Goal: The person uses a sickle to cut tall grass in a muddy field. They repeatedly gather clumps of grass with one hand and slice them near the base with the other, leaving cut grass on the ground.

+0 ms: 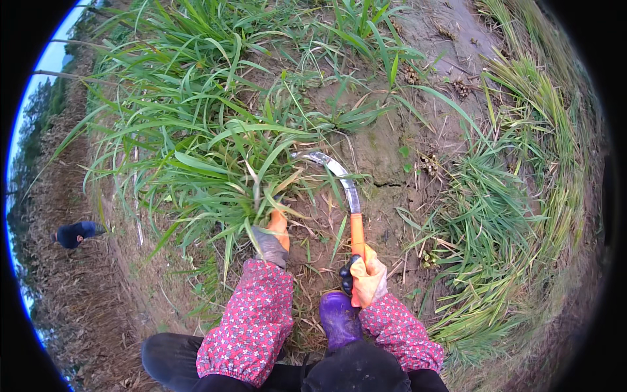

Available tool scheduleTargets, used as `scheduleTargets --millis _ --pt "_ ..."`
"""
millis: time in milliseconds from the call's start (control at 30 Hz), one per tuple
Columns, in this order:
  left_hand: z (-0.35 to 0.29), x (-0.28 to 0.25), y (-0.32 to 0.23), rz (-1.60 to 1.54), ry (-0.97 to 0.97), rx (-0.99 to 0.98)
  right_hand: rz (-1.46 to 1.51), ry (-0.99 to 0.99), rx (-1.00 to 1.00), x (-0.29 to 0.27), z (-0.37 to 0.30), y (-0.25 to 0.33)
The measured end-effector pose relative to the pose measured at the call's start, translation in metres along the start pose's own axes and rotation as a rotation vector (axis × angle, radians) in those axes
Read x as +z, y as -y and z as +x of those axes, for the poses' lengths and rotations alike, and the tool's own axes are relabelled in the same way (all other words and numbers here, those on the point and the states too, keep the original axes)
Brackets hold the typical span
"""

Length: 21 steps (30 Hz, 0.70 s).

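My right hand (366,277), in an orange glove with dark fingertips, is wrapped round the orange handle of a sickle (349,189). The curved metal blade arcs forward and left, its tip beside the base of the green grass (215,157). My left hand (271,240), in a grey and orange glove, is closed round stems low in that grass; long blades hide part of the fingers. Both forearms wear red flower-patterned sleeves. Brown soil lies between the hands.
Cut green grass (486,196) lies in a heap on the right, beside a long row of yellowish stalks (555,124). Near my right hand is a purple boot (339,320). Far left, another person (77,234) in dark clothes bends over in a brown field.
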State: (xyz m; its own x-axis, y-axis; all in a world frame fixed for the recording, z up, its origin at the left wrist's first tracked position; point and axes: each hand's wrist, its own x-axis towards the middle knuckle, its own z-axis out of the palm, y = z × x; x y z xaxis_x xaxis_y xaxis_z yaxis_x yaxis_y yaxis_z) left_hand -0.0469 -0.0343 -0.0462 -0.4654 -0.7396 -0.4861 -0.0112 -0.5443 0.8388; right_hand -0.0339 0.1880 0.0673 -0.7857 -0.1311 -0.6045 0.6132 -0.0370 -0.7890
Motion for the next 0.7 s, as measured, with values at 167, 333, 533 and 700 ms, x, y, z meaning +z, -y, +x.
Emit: scheduleTargets --millis 167,333,533,700 --pt "0.022 0.030 -0.030 -0.058 0.349 -0.320 -0.158 0.067 0.045 0.008 0.001 0.005" --pt "0.004 0.126 -0.072 1.205 0.083 0.351 -0.170 0.183 0.088 0.018 0.027 0.020" --pt "0.027 0.085 -0.075 1.314 0.117 0.580 -0.217 0.152 0.041 0.009 -0.025 0.010" --pt "-0.008 0.018 -0.015 1.084 0.180 0.493 -0.271 0.086 0.152 -0.014 -0.052 0.021"
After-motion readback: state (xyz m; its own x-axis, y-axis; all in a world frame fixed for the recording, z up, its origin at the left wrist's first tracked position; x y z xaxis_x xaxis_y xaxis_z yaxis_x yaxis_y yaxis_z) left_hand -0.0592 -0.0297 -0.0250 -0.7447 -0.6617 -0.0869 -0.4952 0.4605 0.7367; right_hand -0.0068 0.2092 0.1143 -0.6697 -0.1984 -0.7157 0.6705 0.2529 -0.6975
